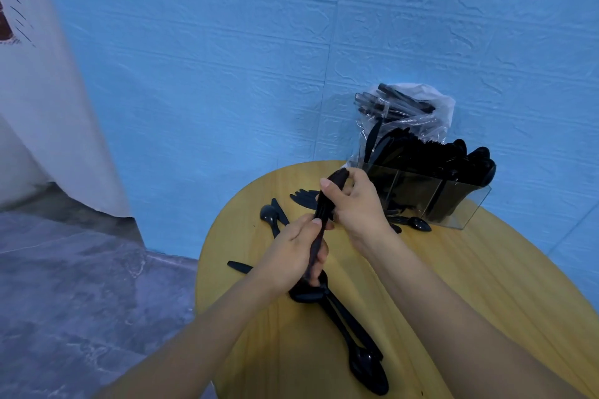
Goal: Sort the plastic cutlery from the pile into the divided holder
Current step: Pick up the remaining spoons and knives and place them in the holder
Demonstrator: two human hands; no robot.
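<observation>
Both hands hold one bundle of black plastic cutlery (pixel 324 204) upright above the yellow round table (pixel 453 275). My left hand (pixel 298 256) grips its lower end; my right hand (pixel 356 204) pinches its upper end. Loose black spoons (pixel 366 363) lie on the table below my left hand, and a spoon and a knife (pixel 274 215) lie to the left. The clear divided holder (pixel 453 201) stands at the table's back, packed with black cutlery, just right of my right hand. One spoon (pixel 418 223) lies at its foot.
A clear plastic bag (pixel 405 113) with more cutlery leans against the blue wall behind the holder. A black handle (pixel 240 266) lies near the table's left edge. Grey floor and a white curtain are to the left.
</observation>
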